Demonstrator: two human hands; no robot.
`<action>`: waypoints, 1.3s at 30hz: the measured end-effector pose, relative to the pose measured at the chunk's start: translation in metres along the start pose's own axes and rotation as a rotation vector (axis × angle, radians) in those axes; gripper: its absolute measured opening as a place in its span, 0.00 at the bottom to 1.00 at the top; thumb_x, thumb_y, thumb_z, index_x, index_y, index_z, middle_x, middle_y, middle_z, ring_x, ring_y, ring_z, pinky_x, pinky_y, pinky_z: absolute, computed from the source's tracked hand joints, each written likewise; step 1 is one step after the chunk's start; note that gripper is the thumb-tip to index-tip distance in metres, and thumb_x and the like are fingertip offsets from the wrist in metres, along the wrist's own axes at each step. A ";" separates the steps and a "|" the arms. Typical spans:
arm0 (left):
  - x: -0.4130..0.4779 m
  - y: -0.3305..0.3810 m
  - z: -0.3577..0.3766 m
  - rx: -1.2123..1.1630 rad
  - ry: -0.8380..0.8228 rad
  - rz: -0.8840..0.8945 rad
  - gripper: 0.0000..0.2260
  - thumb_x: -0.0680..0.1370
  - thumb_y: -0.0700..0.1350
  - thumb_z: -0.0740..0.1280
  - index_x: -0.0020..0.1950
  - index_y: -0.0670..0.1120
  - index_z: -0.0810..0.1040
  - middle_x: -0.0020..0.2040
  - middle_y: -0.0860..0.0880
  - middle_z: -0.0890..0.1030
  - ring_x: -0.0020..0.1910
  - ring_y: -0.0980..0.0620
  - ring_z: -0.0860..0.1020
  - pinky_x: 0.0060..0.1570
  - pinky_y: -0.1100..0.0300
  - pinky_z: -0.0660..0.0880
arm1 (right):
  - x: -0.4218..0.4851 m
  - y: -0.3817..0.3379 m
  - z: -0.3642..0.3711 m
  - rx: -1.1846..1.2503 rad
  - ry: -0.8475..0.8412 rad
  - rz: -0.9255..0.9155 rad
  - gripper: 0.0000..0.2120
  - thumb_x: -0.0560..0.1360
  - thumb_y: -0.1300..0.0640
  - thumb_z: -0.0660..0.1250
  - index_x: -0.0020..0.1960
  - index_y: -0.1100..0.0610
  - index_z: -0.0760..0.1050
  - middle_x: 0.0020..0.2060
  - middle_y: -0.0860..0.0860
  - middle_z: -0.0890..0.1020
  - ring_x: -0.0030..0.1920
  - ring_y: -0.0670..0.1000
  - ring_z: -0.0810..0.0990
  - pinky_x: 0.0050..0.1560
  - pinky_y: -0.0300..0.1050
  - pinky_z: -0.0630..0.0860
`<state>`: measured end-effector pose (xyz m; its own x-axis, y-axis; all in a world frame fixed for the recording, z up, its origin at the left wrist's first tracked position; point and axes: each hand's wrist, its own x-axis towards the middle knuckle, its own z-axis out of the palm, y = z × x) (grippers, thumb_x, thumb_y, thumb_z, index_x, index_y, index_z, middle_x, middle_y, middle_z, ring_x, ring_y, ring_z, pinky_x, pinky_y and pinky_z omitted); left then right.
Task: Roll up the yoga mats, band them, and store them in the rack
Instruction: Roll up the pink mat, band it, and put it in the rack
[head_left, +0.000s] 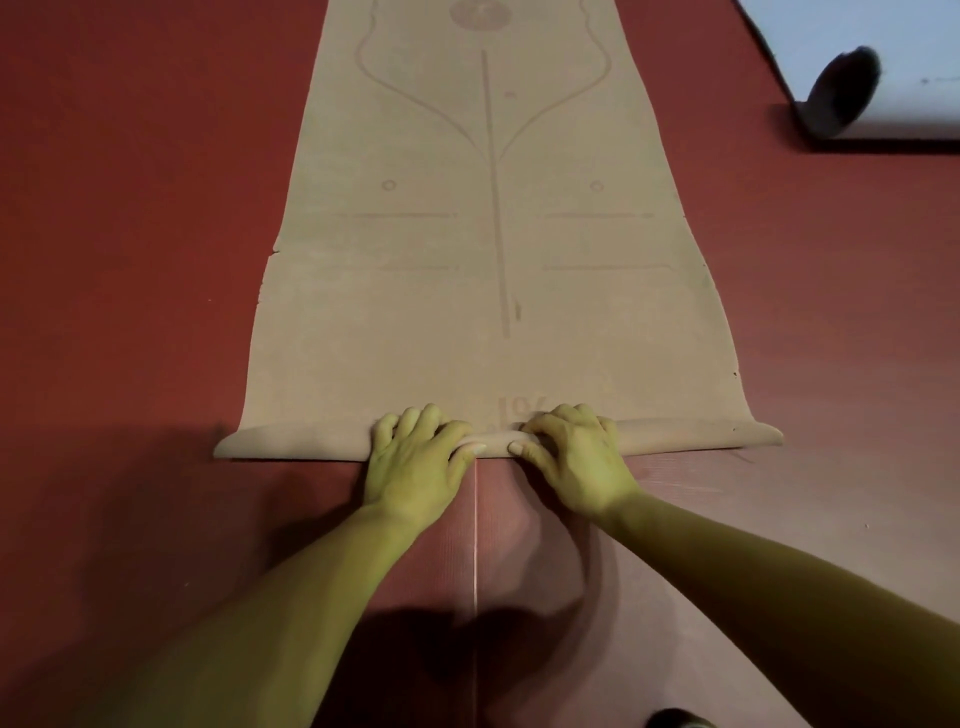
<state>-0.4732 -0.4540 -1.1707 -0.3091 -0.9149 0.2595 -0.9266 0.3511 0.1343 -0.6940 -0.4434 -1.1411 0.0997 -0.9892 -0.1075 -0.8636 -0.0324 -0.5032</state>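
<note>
The yoga mat (467, 260) lies flat on the red floor (130, 260), running straight away from you with its printed lines face up; only its near end has been turned over, into a slim first roll (691, 434) that spans the full width just ahead of your wrists. Your left grip (415, 457) and right grip (574, 460) sit side by side at the middle of that roll, fingers curled over its top and thumbs tucked at its near edge, so both are closed round the rolled end; the roll's two outer ends lie untouched on the floor.

I judge the task barely begun: the roll looks to be a single turn or so, and nearly the whole length is left to wind up; banding and storing are not yet done, and neither a band nor a rack shows in this view; whether other mats wait I cannot tell.

Further out, a pale seam (475, 545) in the floor runs back between your forearms; at the far right a dark rounded object (844, 85) rests against a pale surface (924, 62), too blurred to name.
</note>
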 end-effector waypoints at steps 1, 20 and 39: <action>0.002 0.002 -0.002 0.006 0.010 0.005 0.18 0.79 0.59 0.56 0.52 0.54 0.82 0.45 0.53 0.76 0.45 0.49 0.75 0.54 0.53 0.63 | 0.004 -0.001 -0.001 -0.003 -0.017 0.015 0.15 0.80 0.39 0.64 0.56 0.47 0.82 0.48 0.44 0.78 0.55 0.50 0.73 0.55 0.43 0.56; 0.026 0.004 0.008 0.048 -0.037 0.000 0.21 0.80 0.61 0.54 0.46 0.50 0.80 0.39 0.51 0.79 0.40 0.47 0.79 0.44 0.50 0.73 | 0.002 -0.007 0.003 -0.115 0.186 -0.151 0.20 0.80 0.40 0.59 0.57 0.52 0.80 0.49 0.49 0.78 0.50 0.54 0.74 0.56 0.49 0.68; 0.036 -0.002 0.013 0.123 0.062 0.130 0.20 0.81 0.58 0.54 0.44 0.48 0.79 0.38 0.51 0.79 0.38 0.48 0.79 0.40 0.51 0.73 | 0.017 -0.001 -0.006 -0.221 -0.033 -0.106 0.30 0.79 0.33 0.49 0.62 0.50 0.79 0.48 0.52 0.81 0.48 0.59 0.78 0.51 0.54 0.72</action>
<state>-0.4851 -0.4901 -1.1737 -0.4179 -0.8480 0.3261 -0.9000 0.4354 -0.0212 -0.6942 -0.4613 -1.1375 0.2082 -0.9736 -0.0939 -0.9342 -0.1695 -0.3139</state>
